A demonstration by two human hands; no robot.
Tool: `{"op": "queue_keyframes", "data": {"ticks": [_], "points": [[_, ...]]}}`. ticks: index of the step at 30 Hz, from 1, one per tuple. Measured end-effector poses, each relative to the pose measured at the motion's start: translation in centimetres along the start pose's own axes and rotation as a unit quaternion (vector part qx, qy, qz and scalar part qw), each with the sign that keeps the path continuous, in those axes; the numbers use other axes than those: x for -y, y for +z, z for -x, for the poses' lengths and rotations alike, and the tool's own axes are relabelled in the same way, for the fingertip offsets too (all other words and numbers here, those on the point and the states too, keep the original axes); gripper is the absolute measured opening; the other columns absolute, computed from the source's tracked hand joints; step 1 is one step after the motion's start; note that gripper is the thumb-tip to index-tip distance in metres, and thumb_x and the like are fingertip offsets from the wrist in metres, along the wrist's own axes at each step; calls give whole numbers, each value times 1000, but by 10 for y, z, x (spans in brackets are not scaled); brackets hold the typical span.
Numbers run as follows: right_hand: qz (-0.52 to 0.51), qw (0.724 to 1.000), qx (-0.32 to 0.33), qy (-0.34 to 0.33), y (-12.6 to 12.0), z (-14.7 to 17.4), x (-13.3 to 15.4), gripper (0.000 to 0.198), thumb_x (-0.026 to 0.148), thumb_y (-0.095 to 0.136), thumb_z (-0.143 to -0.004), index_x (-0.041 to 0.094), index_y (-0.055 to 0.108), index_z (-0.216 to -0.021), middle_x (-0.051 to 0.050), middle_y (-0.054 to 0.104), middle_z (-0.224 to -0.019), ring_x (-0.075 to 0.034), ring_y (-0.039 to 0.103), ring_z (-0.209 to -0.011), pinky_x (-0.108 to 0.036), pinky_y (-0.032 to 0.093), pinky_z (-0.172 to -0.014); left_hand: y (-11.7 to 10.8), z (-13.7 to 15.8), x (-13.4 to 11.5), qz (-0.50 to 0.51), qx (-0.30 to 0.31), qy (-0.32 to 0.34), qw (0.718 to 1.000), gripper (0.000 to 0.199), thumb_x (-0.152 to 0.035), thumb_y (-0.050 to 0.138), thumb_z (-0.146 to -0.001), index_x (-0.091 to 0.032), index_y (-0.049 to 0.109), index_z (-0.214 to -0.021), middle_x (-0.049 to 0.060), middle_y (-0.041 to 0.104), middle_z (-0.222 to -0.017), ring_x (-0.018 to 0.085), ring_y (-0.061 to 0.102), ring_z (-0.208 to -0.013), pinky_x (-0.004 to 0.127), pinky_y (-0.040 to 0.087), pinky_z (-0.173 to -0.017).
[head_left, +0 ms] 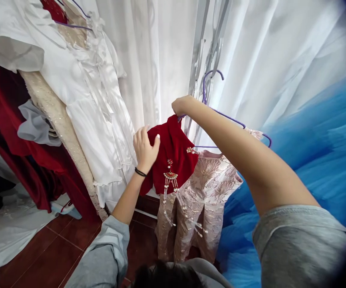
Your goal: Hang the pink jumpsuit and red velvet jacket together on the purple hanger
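My left hand (145, 147) lies against the left edge of a red velvet top (171, 138), fingers stretched out and thumb apart. A beaded fan-shaped tassel ornament (170, 175) hangs from the front of this top. At its collar, my right hand (182, 105) is closed beside the left end of a purple hanger (233, 119); its fingertips are hidden on the far side. Below and behind the red top, a pale pink brocade dress (209, 180) with metallic floral patterns hangs from the same hanger. My right forearm covers part of the hanger.
White dresses (101, 92) and red garments (44, 154) hang on the left. A large blue tulle gown (311, 172) fills the right. A metal rack (201, 48) stands before white curtains (173, 44). Dark red tiles (53, 252) cover the floor.
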State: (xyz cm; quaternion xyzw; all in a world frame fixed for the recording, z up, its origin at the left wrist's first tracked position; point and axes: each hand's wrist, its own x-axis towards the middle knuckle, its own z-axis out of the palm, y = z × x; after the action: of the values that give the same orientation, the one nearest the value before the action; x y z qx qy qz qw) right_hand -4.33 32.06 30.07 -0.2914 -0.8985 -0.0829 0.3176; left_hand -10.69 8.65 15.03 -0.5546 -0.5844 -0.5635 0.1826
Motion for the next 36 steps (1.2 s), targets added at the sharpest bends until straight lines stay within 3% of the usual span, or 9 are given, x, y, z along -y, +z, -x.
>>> {"op": "queue_keyframes", "data": {"ticks": [3,8,11,14,18,23,26,30,36], "points": [[75,994,85,2,-25,10,15,64,67,61,-81,13,50,-49,-4,48,-59,-27,64,-90,-54,45,-89,1,-26,35,55,29,1,998,38,-42,47,-95,-16,56,-121,15,64,-125,25,57,-121,39,42,-107],[54,995,-85,18,-52,95,68,52,59,54,-89,12,56,-67,-11,54,-73,-31,61,-96,-46,47,-85,14,-26,54,136,62,-8,989,35,-45,41,-99,-18,57,-114,10,69,-113,21,64,-106,32,47,-97],[58,993,-4,106,-48,148,90,46,54,59,-87,14,54,-66,-12,53,-69,-29,60,-84,-40,46,-75,15,-22,51,145,57,0,988,34,-44,40,-99,-18,58,-112,10,69,-111,20,64,-104,31,47,-93],[7,989,71,129,-51,164,83,41,43,59,-88,17,46,-59,-6,46,-59,-19,52,-64,-33,39,-63,10,-26,54,95,67,-11,993,35,-45,37,-99,-19,60,-106,8,70,-98,20,65,-92,30,48,-82],[-101,984,-33,146,-66,154,56,44,36,57,-87,19,37,-52,2,30,-49,-10,33,-51,-29,29,-55,5,-32,70,13,68,-57,996,43,-48,32,-99,-20,59,-79,1,56,-63,19,57,-64,30,42,-65],[-164,963,-66,205,-46,167,45,48,36,52,-90,20,29,-51,3,27,-47,-9,28,-49,-29,23,-53,5,-27,86,67,128,-75,987,44,-51,37,-97,-20,55,-71,0,53,-61,16,52,-62,28,41,-62],[-181,959,-70,208,-31,180,50,46,37,49,-92,19,31,-54,3,32,-49,-10,31,-50,-28,22,-54,2,-27,81,66,102,-66,990,39,-49,39,-96,-18,62,-89,6,65,-84,17,60,-78,29,47,-76],[-156,968,-38,192,-32,195,52,43,35,51,-91,19,32,-56,2,38,-51,-11,33,-52,-28,23,-56,3,-30,53,7,37,41,998,41,-46,43,-95,-17,59,-119,13,63,-122,24,55,-117,37,40,-104],[-134,976,-33,168,-26,217,48,30,35,46,-93,20,46,-68,-1,54,-63,-15,46,-60,-27,29,-60,28,-39,2,-81,86,71,990,38,-46,44,-96,-16,61,-113,12,68,-113,30,58,-111,50,27,-111]]}}
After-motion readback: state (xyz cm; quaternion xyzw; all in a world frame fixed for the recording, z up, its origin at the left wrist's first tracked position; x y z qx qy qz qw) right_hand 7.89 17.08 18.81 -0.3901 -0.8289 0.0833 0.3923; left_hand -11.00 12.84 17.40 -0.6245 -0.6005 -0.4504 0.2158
